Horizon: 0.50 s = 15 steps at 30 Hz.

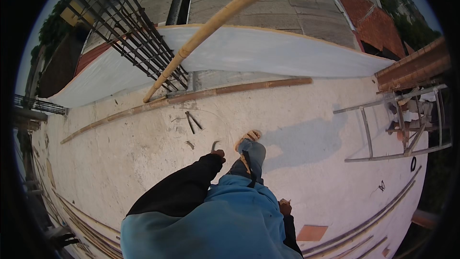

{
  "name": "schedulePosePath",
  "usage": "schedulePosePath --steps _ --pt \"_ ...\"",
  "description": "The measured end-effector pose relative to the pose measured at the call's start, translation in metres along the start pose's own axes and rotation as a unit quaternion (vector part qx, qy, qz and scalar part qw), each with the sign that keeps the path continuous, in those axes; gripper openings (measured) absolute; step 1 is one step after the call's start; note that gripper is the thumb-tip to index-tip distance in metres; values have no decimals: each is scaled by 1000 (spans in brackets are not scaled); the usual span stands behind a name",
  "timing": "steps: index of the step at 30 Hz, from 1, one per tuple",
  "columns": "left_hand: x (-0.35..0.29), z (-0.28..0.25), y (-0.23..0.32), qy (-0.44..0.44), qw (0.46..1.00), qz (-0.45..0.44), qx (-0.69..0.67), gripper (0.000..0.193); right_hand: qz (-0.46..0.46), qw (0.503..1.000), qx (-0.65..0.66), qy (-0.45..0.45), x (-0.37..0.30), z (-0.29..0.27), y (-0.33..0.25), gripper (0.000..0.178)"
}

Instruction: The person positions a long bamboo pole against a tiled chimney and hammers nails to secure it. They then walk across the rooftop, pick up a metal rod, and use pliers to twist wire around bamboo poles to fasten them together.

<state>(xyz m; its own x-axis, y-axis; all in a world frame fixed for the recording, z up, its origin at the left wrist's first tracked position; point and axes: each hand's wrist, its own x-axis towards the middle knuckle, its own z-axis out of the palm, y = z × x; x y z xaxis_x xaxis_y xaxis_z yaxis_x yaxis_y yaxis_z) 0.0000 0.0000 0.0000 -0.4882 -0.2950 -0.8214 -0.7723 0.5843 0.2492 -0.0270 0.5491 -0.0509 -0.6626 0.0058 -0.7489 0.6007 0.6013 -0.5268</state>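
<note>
My left hand, at the end of a black sleeve, is closed on a thin curved piece that looks like bent metal wire or a hook. Low beside my right hip, my right hand has its fingers curled; a small pale bit shows at it, too small to name. Ahead of my left hand, long-handled pincers lie on the concrete floor with their handles apart. A small dark scrap lies between the pincers and that hand. My sandalled foot is stepping forward.
A rebar column cage rises ahead, with a bamboo pole slanting past it. Another bamboo pole lies along white sheeting. A ladder-like frame is at right; poles and an orange tile lie behind.
</note>
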Motion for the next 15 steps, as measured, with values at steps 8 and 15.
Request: schedulePosePath --steps 8,15 --pt "12 -11 5 19 998 30 -46 44 178 897 405 -12 -57 -2 -132 16" --pt "50 -42 37 16 994 50 -97 37 180 702 640 -256 -86 -28 -153 19"
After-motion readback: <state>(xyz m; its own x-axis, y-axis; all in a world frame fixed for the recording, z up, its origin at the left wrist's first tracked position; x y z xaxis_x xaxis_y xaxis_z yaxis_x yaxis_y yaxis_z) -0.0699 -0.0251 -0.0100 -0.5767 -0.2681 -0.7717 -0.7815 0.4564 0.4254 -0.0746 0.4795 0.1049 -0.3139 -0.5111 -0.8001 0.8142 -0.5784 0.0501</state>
